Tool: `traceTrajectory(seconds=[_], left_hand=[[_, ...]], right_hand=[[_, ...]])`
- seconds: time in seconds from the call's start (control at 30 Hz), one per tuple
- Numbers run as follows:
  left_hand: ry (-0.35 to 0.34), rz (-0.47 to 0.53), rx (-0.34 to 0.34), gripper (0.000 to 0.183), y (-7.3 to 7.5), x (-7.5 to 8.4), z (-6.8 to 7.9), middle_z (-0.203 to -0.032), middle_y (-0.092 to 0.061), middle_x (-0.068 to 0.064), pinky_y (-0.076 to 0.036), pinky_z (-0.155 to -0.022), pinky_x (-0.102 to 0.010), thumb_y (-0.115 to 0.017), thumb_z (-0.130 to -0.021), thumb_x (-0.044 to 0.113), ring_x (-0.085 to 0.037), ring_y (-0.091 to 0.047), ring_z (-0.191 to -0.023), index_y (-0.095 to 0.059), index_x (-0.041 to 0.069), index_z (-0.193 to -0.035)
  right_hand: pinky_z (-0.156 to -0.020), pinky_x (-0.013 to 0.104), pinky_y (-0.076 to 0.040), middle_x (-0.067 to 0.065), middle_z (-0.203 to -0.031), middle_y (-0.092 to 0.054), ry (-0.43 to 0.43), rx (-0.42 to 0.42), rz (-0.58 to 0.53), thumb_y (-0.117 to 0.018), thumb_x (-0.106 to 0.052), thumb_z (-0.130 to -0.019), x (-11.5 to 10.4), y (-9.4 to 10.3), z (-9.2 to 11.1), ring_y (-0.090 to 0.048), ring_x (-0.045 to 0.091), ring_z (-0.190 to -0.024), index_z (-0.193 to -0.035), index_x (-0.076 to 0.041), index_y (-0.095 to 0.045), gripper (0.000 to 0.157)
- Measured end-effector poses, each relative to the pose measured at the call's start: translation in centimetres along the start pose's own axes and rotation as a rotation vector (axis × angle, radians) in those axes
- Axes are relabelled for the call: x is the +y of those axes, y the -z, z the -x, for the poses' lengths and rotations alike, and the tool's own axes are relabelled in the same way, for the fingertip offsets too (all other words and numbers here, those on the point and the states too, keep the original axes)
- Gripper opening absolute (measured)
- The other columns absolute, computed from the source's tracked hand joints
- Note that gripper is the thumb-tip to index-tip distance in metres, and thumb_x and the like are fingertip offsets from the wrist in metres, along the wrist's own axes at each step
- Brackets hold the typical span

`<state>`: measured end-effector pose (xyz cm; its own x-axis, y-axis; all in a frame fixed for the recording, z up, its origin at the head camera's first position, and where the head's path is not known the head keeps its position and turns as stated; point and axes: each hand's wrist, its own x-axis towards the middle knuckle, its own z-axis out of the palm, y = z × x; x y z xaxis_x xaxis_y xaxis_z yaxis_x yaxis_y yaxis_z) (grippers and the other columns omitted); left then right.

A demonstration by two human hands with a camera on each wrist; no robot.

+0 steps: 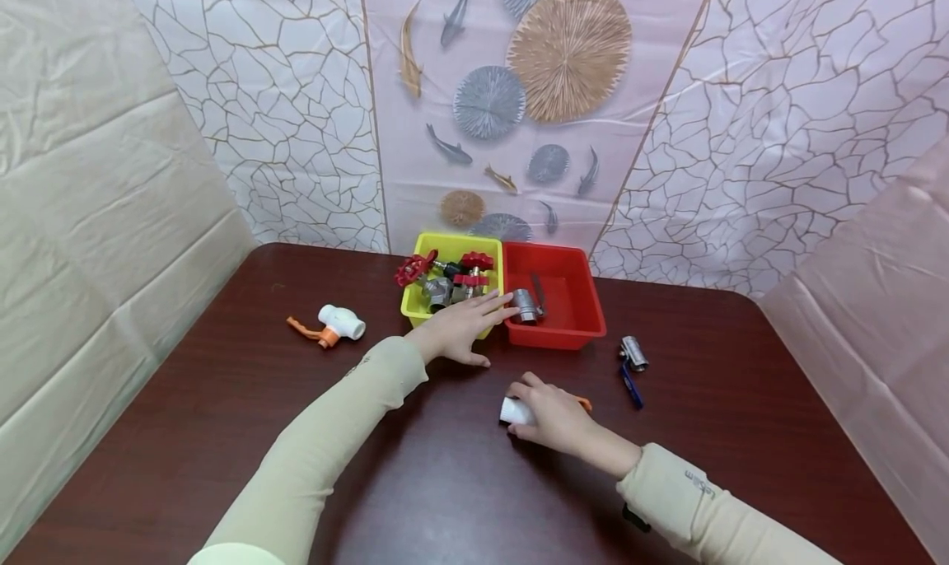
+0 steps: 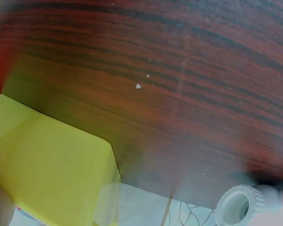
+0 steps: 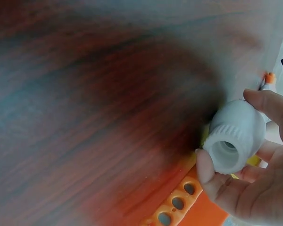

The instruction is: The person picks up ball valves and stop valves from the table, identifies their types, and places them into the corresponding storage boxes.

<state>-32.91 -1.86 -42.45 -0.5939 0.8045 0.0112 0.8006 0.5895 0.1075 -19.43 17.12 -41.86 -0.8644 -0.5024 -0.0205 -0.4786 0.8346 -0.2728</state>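
Observation:
My right hand (image 1: 552, 417) grips a white plastic ball valve (image 1: 515, 411) low over the table, with its orange handle (image 1: 584, 403) sticking out behind. In the right wrist view the thumb and fingers curl round the valve body (image 3: 240, 120), and the handle (image 3: 177, 203) shows a row of holes. My left hand (image 1: 461, 328) is stretched over the front edge of the yellow bin (image 1: 415, 305), fingers spread toward the red bin (image 1: 574, 301); it holds nothing. Whether it touches a bin, I cannot tell. Several metal valves (image 1: 440, 291) with red handwheels fill the yellow bin.
Inside the red bin lies a metal valve (image 1: 524, 305) with a dark lever. Another white valve (image 1: 343, 322) with an orange handle lies on the table's left. To the right is a metal valve (image 1: 634, 353) with a blue lever (image 1: 631, 385). A patterned cloth hangs behind.

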Motion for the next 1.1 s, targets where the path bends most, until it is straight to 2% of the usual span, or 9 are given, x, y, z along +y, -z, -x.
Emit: traceTrajectory(seconds=[0.3,0.6,0.9,1.1], left_hand=[[0.003,-0.011,0.002,0.096,0.1,0.2,-0.2,-0.16,-0.007,0.0,-0.021,-0.118,-0.039,-0.072,-0.078,0.046,-0.022,-0.006,-0.148,-0.015,0.025,-0.152],[0.011,-0.019,-0.004,0.096,0.1,0.2,-0.2,-0.16,-0.007,0.0,-0.021,-0.117,-0.039,-0.073,-0.077,0.045,-0.023,-0.007,-0.148,-0.015,0.026,-0.152],[0.012,-0.023,0.012,0.098,-0.2,0.1,-0.1,-0.16,-0.009,-0.001,-0.022,-0.117,-0.039,-0.073,-0.077,0.047,-0.023,-0.009,-0.148,-0.015,0.026,-0.152],[0.013,-0.02,0.023,0.096,-0.3,0.1,0.0,-0.16,-0.01,-0.001,-0.023,-0.117,-0.039,-0.073,-0.077,0.047,-0.024,-0.01,-0.147,-0.017,0.025,-0.152]], right_hand=[[-0.064,0.034,-0.047,0.007,-0.102,-0.058,-0.028,0.028,-0.035,-0.077,-0.019,-0.076,0.0,1.3,-0.5,-0.057,0.016,-0.076,-0.106,-0.008,-0.064,0.035],[-0.06,0.03,-0.047,0.008,-0.096,-0.059,-0.026,0.106,-0.041,-0.076,-0.025,-0.077,0.1,2.2,-0.7,-0.054,0.014,-0.074,-0.105,-0.007,-0.063,0.036],[-0.063,0.028,-0.049,0.007,-0.093,-0.067,-0.029,0.136,-0.063,-0.075,-0.025,-0.078,0.7,3.6,-1.3,-0.056,0.013,-0.073,-0.103,-0.003,-0.067,0.034],[-0.063,0.028,-0.05,0.008,-0.093,-0.068,-0.054,0.16,-0.095,-0.075,-0.025,-0.079,1.0,4.2,-1.7,-0.057,0.013,-0.071,-0.104,-0.002,-0.067,0.036]])
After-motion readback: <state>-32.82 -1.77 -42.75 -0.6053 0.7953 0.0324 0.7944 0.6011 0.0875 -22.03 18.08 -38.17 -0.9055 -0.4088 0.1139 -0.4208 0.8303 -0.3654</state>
